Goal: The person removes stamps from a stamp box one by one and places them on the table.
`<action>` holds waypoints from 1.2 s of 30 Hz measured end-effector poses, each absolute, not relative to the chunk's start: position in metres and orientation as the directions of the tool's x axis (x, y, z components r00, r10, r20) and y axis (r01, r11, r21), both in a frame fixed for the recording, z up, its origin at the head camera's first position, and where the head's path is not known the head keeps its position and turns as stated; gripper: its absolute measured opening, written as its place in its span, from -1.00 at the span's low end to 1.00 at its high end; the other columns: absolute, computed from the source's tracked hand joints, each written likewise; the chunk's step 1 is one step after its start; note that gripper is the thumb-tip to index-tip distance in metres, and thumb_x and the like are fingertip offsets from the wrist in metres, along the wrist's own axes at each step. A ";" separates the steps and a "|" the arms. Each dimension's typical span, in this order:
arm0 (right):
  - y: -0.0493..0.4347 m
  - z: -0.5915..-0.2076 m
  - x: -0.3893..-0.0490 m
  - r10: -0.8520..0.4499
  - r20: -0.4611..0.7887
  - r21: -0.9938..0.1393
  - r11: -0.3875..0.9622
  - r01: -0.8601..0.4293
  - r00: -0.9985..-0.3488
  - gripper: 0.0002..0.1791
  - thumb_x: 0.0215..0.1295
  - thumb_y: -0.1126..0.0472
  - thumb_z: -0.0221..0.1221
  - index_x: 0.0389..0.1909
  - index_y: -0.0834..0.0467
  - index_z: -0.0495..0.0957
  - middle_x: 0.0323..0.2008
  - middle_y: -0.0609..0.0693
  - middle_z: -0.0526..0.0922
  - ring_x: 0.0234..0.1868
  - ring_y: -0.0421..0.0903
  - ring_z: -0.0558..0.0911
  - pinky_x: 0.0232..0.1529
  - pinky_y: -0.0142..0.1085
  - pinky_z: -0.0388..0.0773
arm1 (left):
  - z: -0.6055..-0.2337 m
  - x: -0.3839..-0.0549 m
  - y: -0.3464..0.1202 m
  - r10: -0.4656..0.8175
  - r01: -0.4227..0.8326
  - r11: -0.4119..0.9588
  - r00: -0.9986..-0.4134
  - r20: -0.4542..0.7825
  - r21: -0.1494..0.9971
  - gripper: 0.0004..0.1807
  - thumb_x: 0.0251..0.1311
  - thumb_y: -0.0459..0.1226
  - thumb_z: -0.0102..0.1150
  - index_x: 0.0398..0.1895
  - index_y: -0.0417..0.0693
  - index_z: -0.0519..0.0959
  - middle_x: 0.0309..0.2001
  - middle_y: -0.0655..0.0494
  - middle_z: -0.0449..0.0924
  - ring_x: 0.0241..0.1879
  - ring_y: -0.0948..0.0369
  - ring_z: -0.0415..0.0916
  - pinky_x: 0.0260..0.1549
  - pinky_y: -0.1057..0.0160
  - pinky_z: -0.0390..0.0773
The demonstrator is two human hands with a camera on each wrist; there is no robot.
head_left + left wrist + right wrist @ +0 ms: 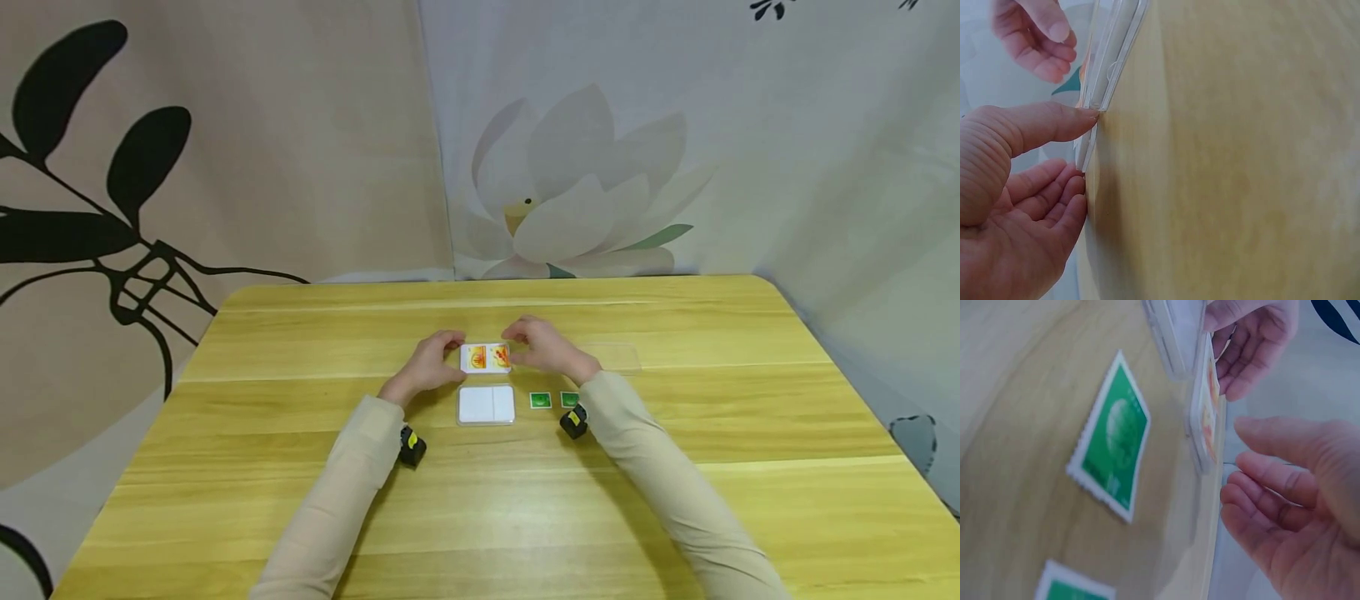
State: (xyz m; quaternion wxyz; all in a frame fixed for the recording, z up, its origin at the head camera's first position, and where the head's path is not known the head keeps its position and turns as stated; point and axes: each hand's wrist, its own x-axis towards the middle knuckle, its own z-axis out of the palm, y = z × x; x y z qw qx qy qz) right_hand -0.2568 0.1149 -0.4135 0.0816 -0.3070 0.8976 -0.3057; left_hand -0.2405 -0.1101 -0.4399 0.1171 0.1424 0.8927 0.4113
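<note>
A flat clear case (486, 371) holds two orange-and-red stamps (477, 357) side by side on a white backing. Thumb and fingertips of my left hand (431, 364) grip its left end at the two corners. My right hand (1291, 506) hovers by the right end of that case, fingers loosely bent and apart from it, holding nothing. Nearer to me lies a second clear case (486, 405) with a white, divided insert. To its right, below the right hand, are two green stamps (1116, 437) with white perforated edges, one partly covered by the wrist camera.
A thin transparent cover (622, 358) lies on the wooden table (480, 517) beyond the right wrist. Black cameras (412, 447) are strapped at both wrists. A printed curtain (300, 150) hangs just behind the table's far edge.
</note>
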 end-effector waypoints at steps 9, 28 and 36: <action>0.105 -0.420 -0.264 -0.569 0.039 -0.581 0.656 -0.482 -0.821 -0.75 0.10 0.43 0.24 -0.17 0.40 0.55 -0.24 0.19 0.57 -0.18 0.06 0.54 -0.08 -0.19 0.53 | -0.439 -0.241 -0.111 0.349 0.148 0.613 -0.932 -0.098 0.776 -0.26 -0.06 -0.48 0.33 0.26 -0.38 0.27 0.17 -0.21 0.36 0.16 -0.05 0.31 0.21 0.10 0.30; 0.096 -0.418 -0.270 -0.526 -0.041 -0.551 0.721 -0.421 -0.849 -0.89 0.09 0.44 0.24 -0.32 0.34 0.60 -0.32 0.14 0.62 -0.26 -0.02 0.54 -0.15 -0.23 0.53 | -0.438 -0.241 -0.110 0.360 0.168 0.625 -0.929 -0.090 0.763 -0.26 -0.07 -0.46 0.34 0.25 -0.38 0.28 0.17 -0.21 0.37 0.15 -0.05 0.32 0.20 0.10 0.32; 0.091 -0.416 -0.270 -0.490 -0.094 -0.541 0.756 -0.368 -0.867 -0.90 0.08 0.46 0.21 -0.34 0.33 0.58 -0.39 0.08 0.58 -0.35 -0.07 0.47 -0.25 -0.28 0.49 | -0.437 -0.240 -0.111 0.366 0.176 0.621 -0.927 -0.085 0.763 -0.27 -0.07 -0.47 0.34 0.24 -0.40 0.27 0.16 -0.23 0.36 0.15 -0.06 0.32 0.19 0.09 0.33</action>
